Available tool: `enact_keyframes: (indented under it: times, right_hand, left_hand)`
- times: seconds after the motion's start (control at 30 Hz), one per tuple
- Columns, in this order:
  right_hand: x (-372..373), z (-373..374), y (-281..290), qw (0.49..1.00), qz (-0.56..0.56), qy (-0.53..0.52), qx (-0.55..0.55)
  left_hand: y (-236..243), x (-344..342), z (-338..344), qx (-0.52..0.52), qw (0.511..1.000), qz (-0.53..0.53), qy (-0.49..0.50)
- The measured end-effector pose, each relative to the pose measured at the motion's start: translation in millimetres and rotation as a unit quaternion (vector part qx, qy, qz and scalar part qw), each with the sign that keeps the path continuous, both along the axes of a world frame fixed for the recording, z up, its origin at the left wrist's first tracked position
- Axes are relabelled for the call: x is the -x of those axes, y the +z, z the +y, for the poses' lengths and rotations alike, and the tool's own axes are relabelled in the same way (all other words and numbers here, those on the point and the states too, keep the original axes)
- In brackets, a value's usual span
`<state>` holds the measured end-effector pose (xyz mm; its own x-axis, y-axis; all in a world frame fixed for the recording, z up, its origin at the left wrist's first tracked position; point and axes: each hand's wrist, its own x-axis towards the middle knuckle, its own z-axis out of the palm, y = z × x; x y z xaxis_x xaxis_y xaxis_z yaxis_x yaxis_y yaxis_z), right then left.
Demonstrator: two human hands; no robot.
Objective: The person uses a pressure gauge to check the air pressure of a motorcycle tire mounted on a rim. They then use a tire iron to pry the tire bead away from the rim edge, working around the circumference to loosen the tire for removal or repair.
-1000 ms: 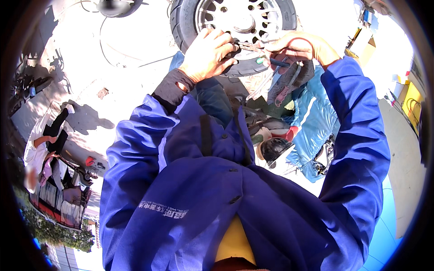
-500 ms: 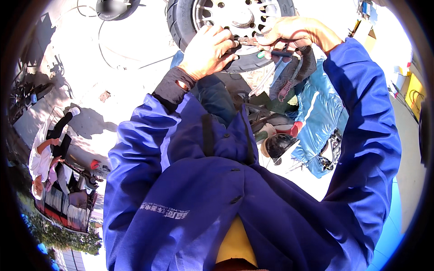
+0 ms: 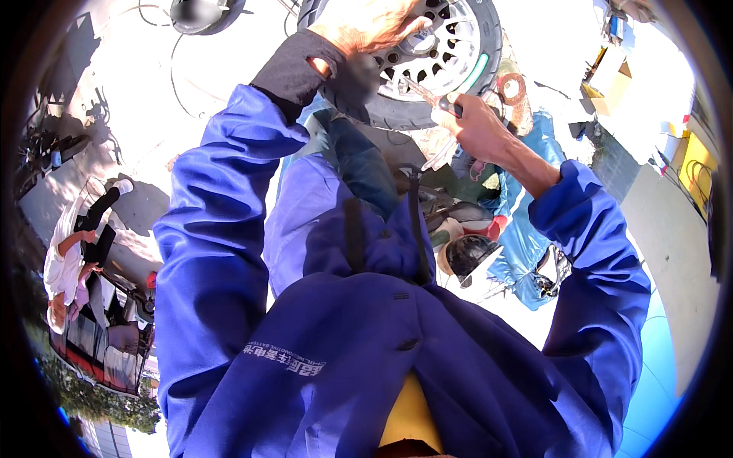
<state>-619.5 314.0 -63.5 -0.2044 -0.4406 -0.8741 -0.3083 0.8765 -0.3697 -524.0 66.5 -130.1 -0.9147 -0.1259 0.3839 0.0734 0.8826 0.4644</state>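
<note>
A motorcycle-type wheel with a black tyre [image 3: 405, 114] and a pale spoked rim [image 3: 447, 53] lies flat at the top. My left hand [image 3: 366, 27], with a black wrist cover, reaches over the rim beside its raised hub [image 3: 418, 42]. Its thumb is stretched out, and some fingers are cut off by the upper edge. My right hand [image 3: 481, 133] is closed around a pair of pliers [image 3: 420, 90], whose jaws point up and left over the near side of the rim. A pale green strip [image 3: 477, 72] shows along the tyre's right side.
A brown ring [image 3: 511, 88] lies right of the wheel. Nearer are a blue plastic sheet [image 3: 527, 256] and a dark rounded object [image 3: 469, 256]. An opened cardboard box [image 3: 613, 80] stands far right. A seated person [image 3: 69, 259] is at the left.
My hands have moved apart. The left went up over the rim; the right drew down with the pliers, off the black item both hands were at. The wheel shows more fully.
</note>
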Motion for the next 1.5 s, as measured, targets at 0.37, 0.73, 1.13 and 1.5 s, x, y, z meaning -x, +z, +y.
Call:
enact_keyframes:
  times: [0.37,0.73,1.13,1.5]
  right_hand:
    - [-26.7,41.9,-41.5,0.961,-0.169,-0.122,0.180]
    - [-70.8,24.6,-19.8,0.980,0.084,-0.183,0.003]
    - [-108.2,7.5,-13.3,0.945,0.253,-0.207,-0.027]
    - [-116.9,-8.6,-0.3,0.925,0.267,-0.264,-0.057]
  left_hand:
    - [-23.2,68.3,-19.3,0.090,0.992,-0.087,-0.021]
    - [8.2,92.8,-22.2,-0.009,0.944,-0.329,-0.007]
    - [-3.6,101.7,-24.2,0.019,0.941,-0.336,-0.012]
    - [-33.3,100.3,-19.7,0.112,0.958,-0.262,-0.014]
